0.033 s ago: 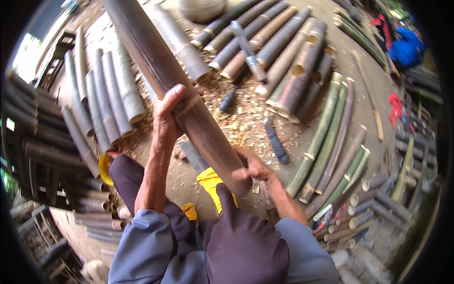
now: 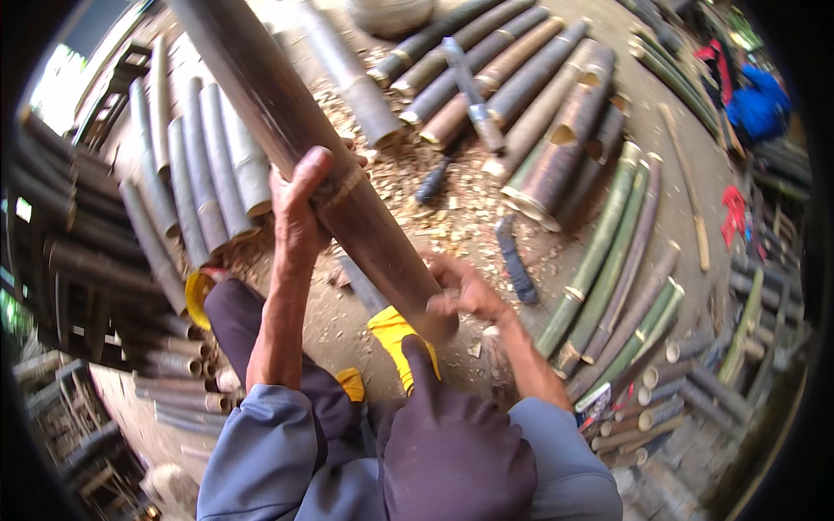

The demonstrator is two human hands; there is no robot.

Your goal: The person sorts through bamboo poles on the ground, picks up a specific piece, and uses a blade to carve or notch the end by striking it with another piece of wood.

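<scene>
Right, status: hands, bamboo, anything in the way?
Left hand gripping dark bamboo tube. Right hand at its near end, grip blurred. Far end out of view. Wood chips beyond; nothing seen blocking.

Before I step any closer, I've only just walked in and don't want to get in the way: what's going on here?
A person in blue-grey sleeves has a thick brown bamboo tube slanting in front of them. The left grip is closed around it near a ring-like joint. The right grip is beside the lower end, too blurred to tell how firmly it holds. Pale chips lie scattered ahead, with other bamboo tubes laid out around.
</scene>
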